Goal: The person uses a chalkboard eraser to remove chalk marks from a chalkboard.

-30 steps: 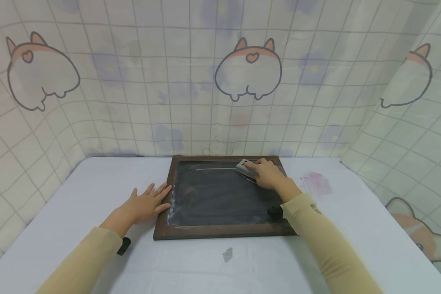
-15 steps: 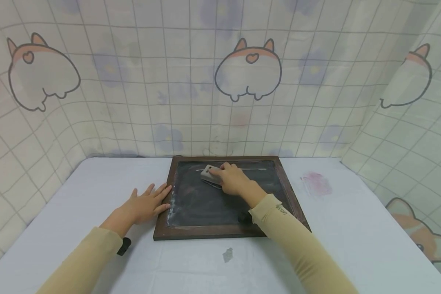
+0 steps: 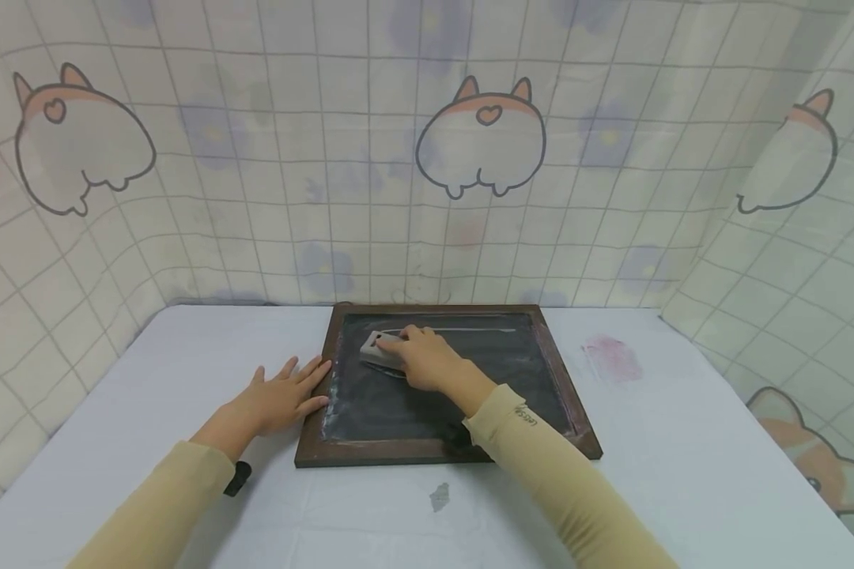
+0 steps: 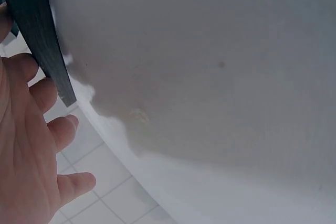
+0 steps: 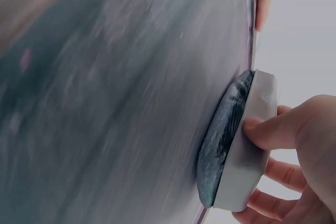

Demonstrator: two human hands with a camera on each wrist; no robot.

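Right hand (image 3: 425, 359) grips eraser (image 5: 239, 171), thumb on near side; eraser at upper left of board (image 3: 384, 411), just below chalk line (image 3: 470, 329); left hand (image 3: 279, 401) fingers spread, tips on board's left frame; board flat on table (image 3: 370, 529).

Right hand (image 5: 319, 142) cut off at four o'clock in its wrist view; sleeve writing (image 3: 525, 416) too small to read.

Eraser (image 3: 374, 350) on blackboard (image 3: 377, 411), table (image 3: 206, 348) beneath, backdrop (image 3: 370, 205) behind
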